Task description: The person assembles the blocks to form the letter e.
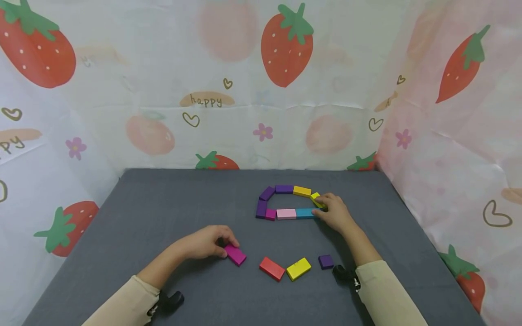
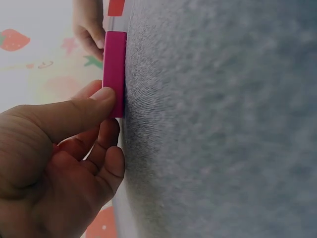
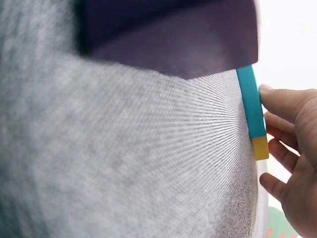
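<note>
My left hand [image 1: 210, 242] pinches a magenta block [image 1: 235, 255] between thumb and fingers, low over the grey cloth; in the left wrist view the thumb lies on the end of this magenta block [image 2: 114, 69]. My right hand [image 1: 335, 212] is at the right end of a loop of coloured blocks. Its fingers curl over a tilted yellow block [image 1: 315, 197], and its thumb lies against a blue block [image 1: 304, 213]. The right wrist view shows the thumb beside the blue block [image 3: 251, 101], with a yellow end [image 3: 260, 148] below; the other fingertips are partly hidden behind.
The loop also has purple blocks [image 1: 284, 189], another yellow block [image 1: 302, 191], a small magenta block [image 1: 271, 214] and a pink block [image 1: 286, 214]. Nearer lie a red block [image 1: 272, 269], a yellow block [image 1: 299, 269] and a purple block [image 1: 326, 261]. Strawberry-printed cloth [image 1: 244, 117] surrounds the table.
</note>
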Available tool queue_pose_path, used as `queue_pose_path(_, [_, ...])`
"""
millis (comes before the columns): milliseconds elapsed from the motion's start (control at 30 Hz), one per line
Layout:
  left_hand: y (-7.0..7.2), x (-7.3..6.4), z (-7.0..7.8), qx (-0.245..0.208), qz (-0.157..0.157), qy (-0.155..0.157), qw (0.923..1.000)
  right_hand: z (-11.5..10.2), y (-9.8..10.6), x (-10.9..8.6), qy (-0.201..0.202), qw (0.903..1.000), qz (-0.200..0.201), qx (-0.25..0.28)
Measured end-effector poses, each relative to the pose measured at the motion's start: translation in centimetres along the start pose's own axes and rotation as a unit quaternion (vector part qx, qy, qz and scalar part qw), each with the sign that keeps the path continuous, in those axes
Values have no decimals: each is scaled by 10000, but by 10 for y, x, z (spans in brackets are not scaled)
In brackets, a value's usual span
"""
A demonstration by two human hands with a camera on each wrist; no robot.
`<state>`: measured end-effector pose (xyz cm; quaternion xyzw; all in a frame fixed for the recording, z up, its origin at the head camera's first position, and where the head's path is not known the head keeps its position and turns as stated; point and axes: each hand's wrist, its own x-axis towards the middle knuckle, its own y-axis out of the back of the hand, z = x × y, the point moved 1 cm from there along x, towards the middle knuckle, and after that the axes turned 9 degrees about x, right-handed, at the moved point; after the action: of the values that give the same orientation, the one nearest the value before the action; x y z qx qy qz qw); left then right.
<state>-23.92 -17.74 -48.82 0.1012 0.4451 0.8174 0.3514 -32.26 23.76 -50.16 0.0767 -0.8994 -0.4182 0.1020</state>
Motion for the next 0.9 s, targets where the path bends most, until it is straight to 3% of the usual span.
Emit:
queue_pose_path(333, [4, 20, 5, 232, 75, -150, 9996, 0, 0, 0, -15, 10000, -16, -6])
queue_pose_path(900, [13, 79, 15, 651, 116, -313, 9973, 1, 0, 1, 54, 10000, 23, -18])
